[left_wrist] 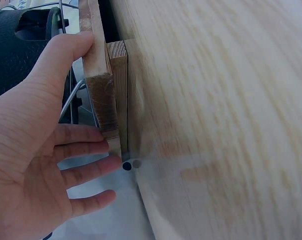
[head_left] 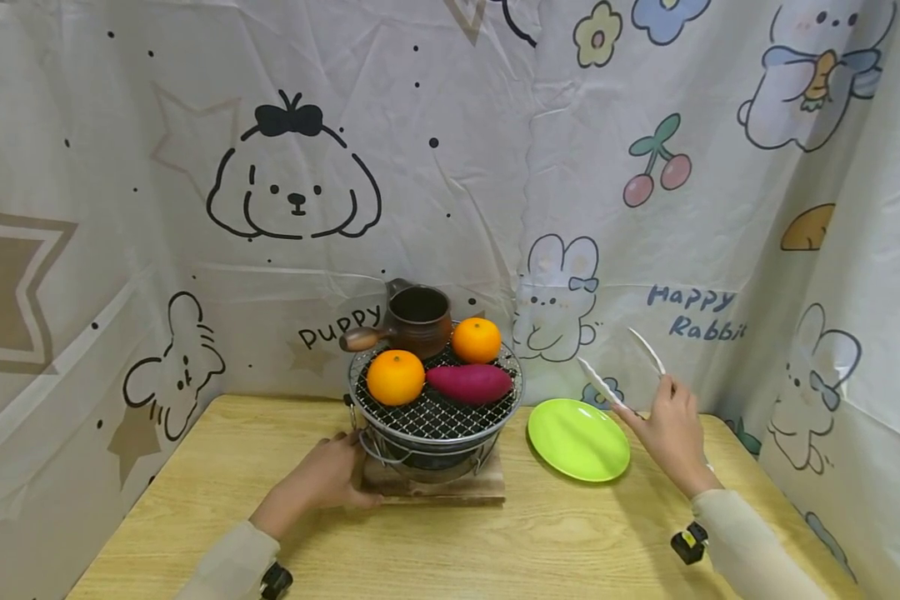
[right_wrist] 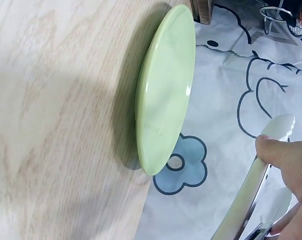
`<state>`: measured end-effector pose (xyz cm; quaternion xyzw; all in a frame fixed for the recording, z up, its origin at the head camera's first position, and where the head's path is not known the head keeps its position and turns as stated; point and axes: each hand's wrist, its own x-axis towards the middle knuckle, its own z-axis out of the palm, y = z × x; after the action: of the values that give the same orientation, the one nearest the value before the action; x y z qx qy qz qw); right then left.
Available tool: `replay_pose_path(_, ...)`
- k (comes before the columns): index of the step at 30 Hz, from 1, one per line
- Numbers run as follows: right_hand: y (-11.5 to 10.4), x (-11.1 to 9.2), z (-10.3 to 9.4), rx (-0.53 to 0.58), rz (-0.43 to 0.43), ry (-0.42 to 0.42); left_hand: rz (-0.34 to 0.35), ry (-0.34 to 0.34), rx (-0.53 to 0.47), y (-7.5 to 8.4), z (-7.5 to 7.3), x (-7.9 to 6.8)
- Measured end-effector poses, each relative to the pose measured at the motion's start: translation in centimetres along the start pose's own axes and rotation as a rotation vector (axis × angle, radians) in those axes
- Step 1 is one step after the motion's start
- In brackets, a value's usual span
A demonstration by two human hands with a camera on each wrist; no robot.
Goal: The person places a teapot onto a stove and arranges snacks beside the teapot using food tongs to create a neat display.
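In the head view, my left hand [head_left: 333, 473] rests against the left end of a wooden board [head_left: 442, 487] under a small round grill. The left wrist view shows its thumb laid on the board [left_wrist: 102, 95], with two fairly straight fingers touching its end and the others spread past it. White tongs [head_left: 602, 383] are gripped in my right hand [head_left: 671, 429], their arms apart and nothing between the tips. They point toward the back, above and right of a green plate [head_left: 579, 440]. In the right wrist view, thumb and fingers hold the tongs [right_wrist: 243, 200] beside the plate [right_wrist: 166, 90].
On the grill's wire mesh [head_left: 429, 417] lie two orange fruits [head_left: 395, 377] [head_left: 476, 341], a purple sweet potato [head_left: 470, 383] and a brown side-handled pot [head_left: 420, 325]. Everything stands on a light wooden table [head_left: 540, 550]. Printed cloth [head_left: 450, 208] hangs behind and at both sides.
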<state>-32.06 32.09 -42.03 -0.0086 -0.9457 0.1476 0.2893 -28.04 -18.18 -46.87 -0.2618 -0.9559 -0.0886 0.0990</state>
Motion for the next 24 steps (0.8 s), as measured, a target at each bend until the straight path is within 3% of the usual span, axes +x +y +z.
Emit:
replay_pose_path(16,1.5,-0.3,0.7,-0.132,0.141,-0.153,-0.013,-0.007,-0.014,0.2,0.0,-0.1)
replay_pose_path(24,2.9,-0.4,1.5,-0.122,0.205,-0.196,-0.015,-0.007,0.01,0.0,0.2,-0.1)
